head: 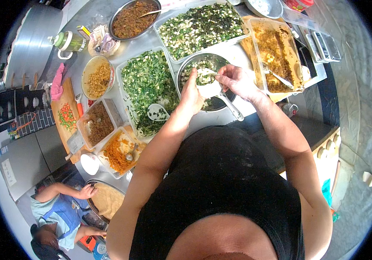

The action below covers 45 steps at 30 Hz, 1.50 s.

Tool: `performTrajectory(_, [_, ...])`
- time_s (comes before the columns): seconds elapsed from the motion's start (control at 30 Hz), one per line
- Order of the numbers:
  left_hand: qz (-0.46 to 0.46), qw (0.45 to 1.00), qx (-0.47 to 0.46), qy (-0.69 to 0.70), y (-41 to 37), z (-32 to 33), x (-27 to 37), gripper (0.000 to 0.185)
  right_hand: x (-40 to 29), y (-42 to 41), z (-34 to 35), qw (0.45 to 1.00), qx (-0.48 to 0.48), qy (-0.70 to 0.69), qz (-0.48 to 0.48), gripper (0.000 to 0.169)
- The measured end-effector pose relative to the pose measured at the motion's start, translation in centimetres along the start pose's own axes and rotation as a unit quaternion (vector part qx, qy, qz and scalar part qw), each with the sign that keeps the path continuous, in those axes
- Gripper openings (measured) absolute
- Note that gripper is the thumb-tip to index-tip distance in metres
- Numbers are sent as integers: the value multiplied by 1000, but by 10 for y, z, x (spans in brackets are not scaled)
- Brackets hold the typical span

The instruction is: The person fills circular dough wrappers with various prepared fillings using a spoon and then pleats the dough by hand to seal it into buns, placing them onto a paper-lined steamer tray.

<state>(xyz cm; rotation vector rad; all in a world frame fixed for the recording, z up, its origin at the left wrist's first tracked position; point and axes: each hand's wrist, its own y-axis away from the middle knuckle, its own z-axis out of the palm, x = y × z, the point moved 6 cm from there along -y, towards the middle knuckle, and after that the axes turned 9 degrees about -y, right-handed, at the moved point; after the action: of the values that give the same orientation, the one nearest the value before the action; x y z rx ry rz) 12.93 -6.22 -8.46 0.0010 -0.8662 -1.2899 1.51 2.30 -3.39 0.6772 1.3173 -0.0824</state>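
My left hand point(192, 94) cradles a white dough wrapper point(209, 90) with chopped green and white filling on it. At the wrapper's far right edge, my right hand point(236, 81) has thumb and fingertips pinched together on the dough. Both hands are above a round steel bowl point(183, 66) that holds more of the green filling. A white spoon point(231, 105) slants over the bowl's near rim, its upper part hidden by the wrapper and hand. Left of the bowl is a plastic tub of chopped greens point(147, 74) with a white ladle point(157, 112) in it.
Beyond the bowl stands another tub of greens and white cubes point(202, 26). A nearly used-up tub of brown filling point(275, 55) stands right, near a scale point(322, 47). Tubs of minced filling point(96, 123) and shredded carrot point(119, 151) stand left. A co-worker point(61, 208) touches a round pan point(108, 198).
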Motion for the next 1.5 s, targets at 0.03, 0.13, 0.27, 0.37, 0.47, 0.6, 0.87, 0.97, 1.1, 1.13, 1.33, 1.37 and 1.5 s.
performTrajectory(0.03, [-3, 1000, 0, 19, 1, 1, 1, 49, 1, 0, 1, 1000, -9, 2, 8, 18])
performTrajectory(0.13, [-7, 999, 39, -37, 8, 4, 7, 44, 0, 3, 3, 999, -25, 3, 27, 19])
performTrajectory(0.27, [53, 993, 47, -97, 11, 1, 8, 25, 0, 7, 8, 999, -16, 3, 40, 15])
performTrajectory(0.37, [97, 986, 35, -129, 8, -9, 4, 22, 0, 6, 4, 999, -22, -1, 28, 15])
performTrajectory(0.47, [111, 984, 24, -140, 7, -10, 3, 22, 2, 7, 3, 1000, -19, 0, 15, 19])
performTrajectory(0.6, [132, 972, 28, -190, 7, -8, 8, 23, 5, 6, 3, 998, -34, 57, 10, 18])
performTrajectory(0.87, [121, 965, -17, -233, 4, -4, 15, 24, -3, 7, 6, 995, -41, 85, -41, 17])
performTrajectory(0.97, [117, 969, -15, -217, 5, 0, 19, 25, -7, 7, 4, 991, -41, 122, -32, 17])
performTrajectory(1.1, [125, 959, -1, -253, 0, 1, 19, 25, -13, 6, 5, 985, -29, 161, -51, 17])
performTrajectory(1.13, [126, 953, -8, -275, -3, -1, 18, 27, -14, 6, 7, 982, -40, 174, -69, 17])
performTrajectory(1.33, [118, 937, -10, -329, -8, -2, 20, 30, -19, 4, 3, 980, -8, 170, -102, 20])
performTrajectory(1.37, [122, 935, -21, -331, -8, -1, 21, 31, -20, 4, 5, 977, -27, 191, -91, 21])
performTrajectory(1.5, [132, 920, -85, -358, -8, 4, 26, 32, -26, 6, 6, 967, -34, 236, -94, 23])
